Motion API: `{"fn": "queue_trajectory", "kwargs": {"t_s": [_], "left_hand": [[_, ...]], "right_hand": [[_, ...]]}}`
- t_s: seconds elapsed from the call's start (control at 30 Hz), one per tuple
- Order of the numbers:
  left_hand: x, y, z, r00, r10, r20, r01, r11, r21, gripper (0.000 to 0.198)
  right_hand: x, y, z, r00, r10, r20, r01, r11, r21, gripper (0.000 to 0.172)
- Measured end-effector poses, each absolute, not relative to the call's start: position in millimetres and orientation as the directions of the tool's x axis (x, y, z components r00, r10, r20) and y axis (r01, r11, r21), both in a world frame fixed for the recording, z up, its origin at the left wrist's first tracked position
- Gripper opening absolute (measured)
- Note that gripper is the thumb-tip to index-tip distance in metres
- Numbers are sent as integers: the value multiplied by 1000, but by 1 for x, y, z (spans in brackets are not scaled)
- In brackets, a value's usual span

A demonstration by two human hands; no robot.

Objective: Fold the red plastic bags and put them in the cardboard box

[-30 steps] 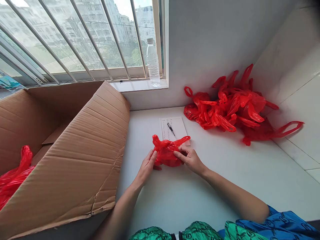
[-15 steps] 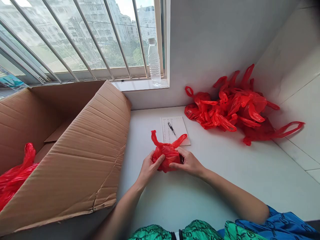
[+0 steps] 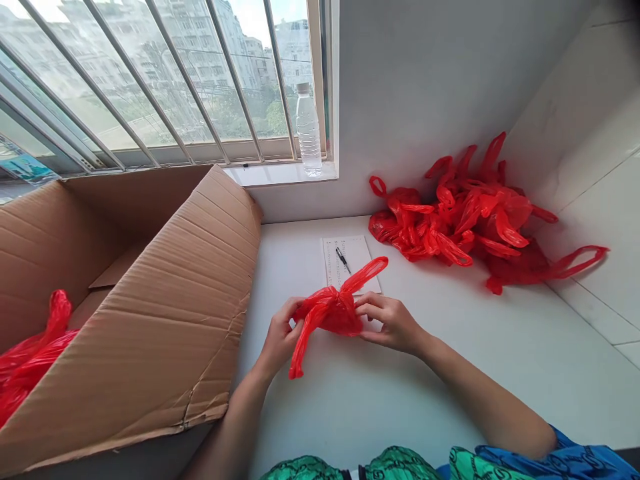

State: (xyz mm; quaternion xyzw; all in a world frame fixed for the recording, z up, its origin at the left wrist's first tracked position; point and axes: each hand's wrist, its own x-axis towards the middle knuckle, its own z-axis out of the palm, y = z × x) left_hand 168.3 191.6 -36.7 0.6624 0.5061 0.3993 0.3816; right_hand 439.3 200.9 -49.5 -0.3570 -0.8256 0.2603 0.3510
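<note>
White tabletop (image 3: 400, 400), set against a grey wall (image 3: 425, 80) w/ a barred window (image 3: 165, 80) at upper left.

Red bag (image 3: 345, 321) sits btwn the two hands, in front of the person, roughly mid-tabletop; can't tell if its underside touches the surface. L hand (image 3: 277, 337): fingers bent round the bag's left end, gripping it, thumb on the near side. R hand (image 3: 395, 325): fingers curved onto the bag's right side, thumb tip at its lower right edge, so that end is lightly held btwn them, w/ a small gap showing nearer the palm. Bag's middle is clear of both sets of fingers; top is gathered there, knotted or just bunched, can't tell. One handle points up & right, away from the person; the other hangs down & left, just beside the L thumb.

Just beyond the bag: white sheet (image 3: 360, 252) w/ rows of small marks, pen (image 3: 343, 259) lying at a slant on it.

Further out: pile of red bags (image 3: 450, 220) at the back right, by the tiled wall (image 3: 590, 193). Left of the L arm: open cardboard box (image 3: 180, 293), more red plastic (image 3: 30, 367) inside. Clear bottle (image 3: 309, 133) upright on the windowsill (image 3: 275, 175).
</note>
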Motion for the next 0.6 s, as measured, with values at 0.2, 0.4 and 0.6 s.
{"fn": "queue_trajectory", "kwargs": {"t_s": [0.2, 0.4, 0.6], "left_hand": [[164, 193, -41, 71, 983, 167, 348, -181, 920, 27], [172, 190, -40, 339, 932, 128, 527, -301, 794, 23], [163, 195, -46, 165, 967, 192, 550, -252, 796, 17]], "right_hand": [[450, 201, -52, -385, 852, 355, 495, 516, -699, 34], [418, 193, -61, -467, 845, 259, 609, 520, -599, 12], [450, 203, -50, -457, 874, 164, 576, 431, -695, 11]]}}
